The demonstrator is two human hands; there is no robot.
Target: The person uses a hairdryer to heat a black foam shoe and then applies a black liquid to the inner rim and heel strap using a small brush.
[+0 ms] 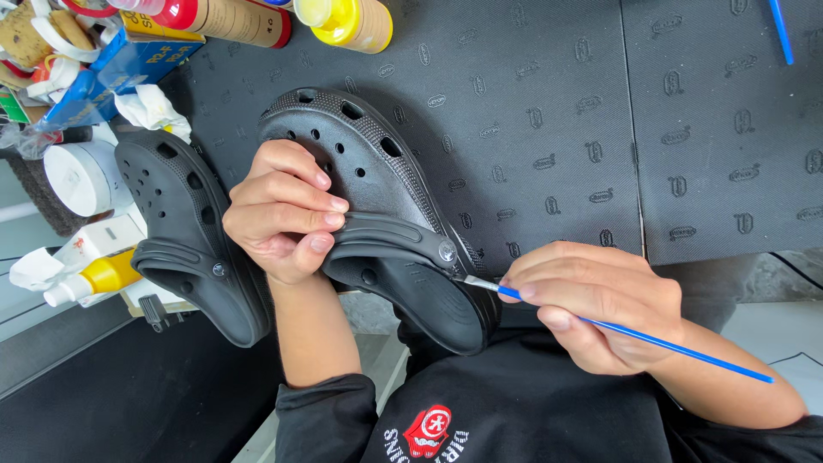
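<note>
Left hand (287,210) clamps the black clog (386,214) at its strap, frame centre. Right hand (600,300), 4 o'clock, pinches a blue brush (634,334), tip at the rivet. The clog looks light, flexible foam; I'd grip the strap. Second clog (184,231) at 9 o'clock.

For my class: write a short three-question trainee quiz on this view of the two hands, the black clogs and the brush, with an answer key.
1. True or false: the left hand grips the black clog by its strap and upper.
2. What does the right hand hold? A) a blue-handled brush B) a yellow bottle C) a roll of tape
3. Where does the tip of the blue-handled brush touch?

Key
1. True.
2. A.
3. The held clog's side, just below the strap rivet. The second clog lies untouched on the mat.
</note>
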